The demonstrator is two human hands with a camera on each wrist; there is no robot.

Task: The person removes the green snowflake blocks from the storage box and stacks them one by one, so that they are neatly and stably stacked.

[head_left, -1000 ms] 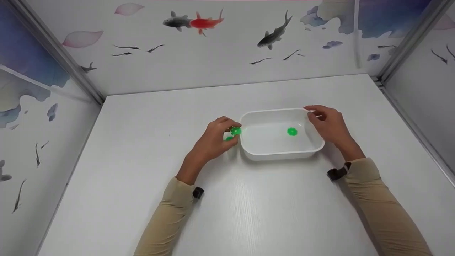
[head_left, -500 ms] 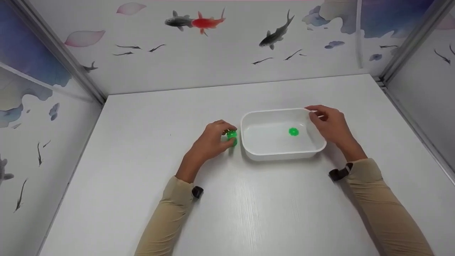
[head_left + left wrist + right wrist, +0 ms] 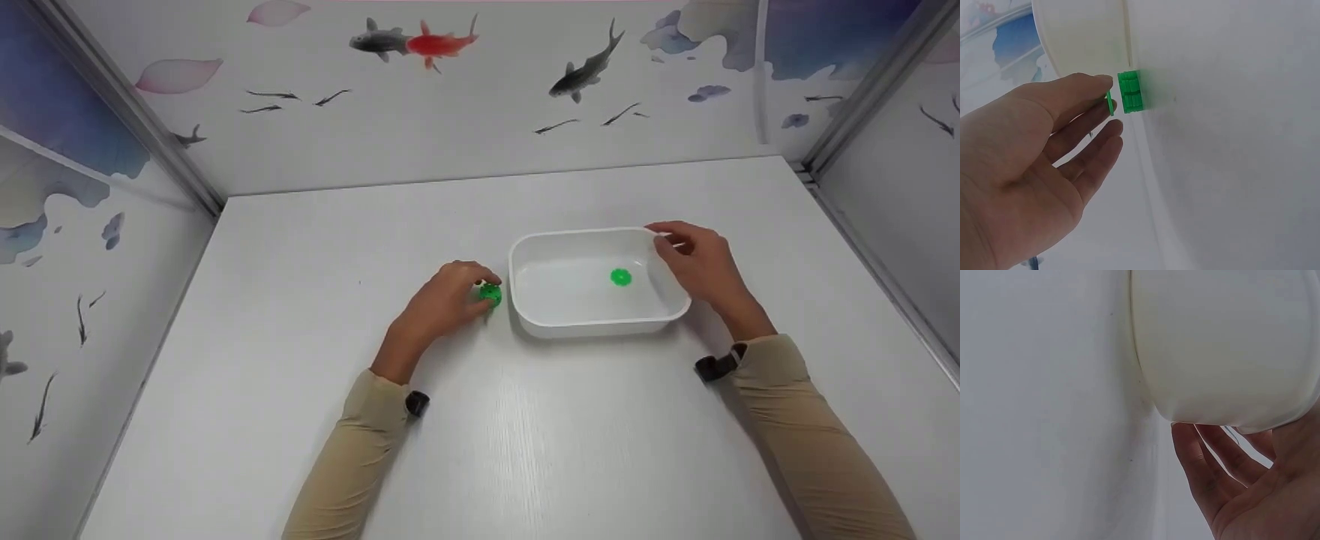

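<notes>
My left hand pinches a thin green scalloped disc between thumb and fingertips, seen edge-on in the left wrist view. Just beneath it, a short stack of green scalloped discs stands on the table, a small gap separating the two. In the head view the fingers partly cover this green cluster. To the right is a white rectangular tub with rounded corners. One green scalloped disc lies flat inside it. My right hand grips the tub's right end, thumb over the rim and fingers outside.
The white tabletop extends around the tub and both forearms. A back wall printed with fish closes off the far side. Metal posts stand at the corners, with panels left and right.
My left hand has come down and slightly left from the tub's left rim, bringing its disc over the stack. The right hand keeps its hold on the tub.
</notes>
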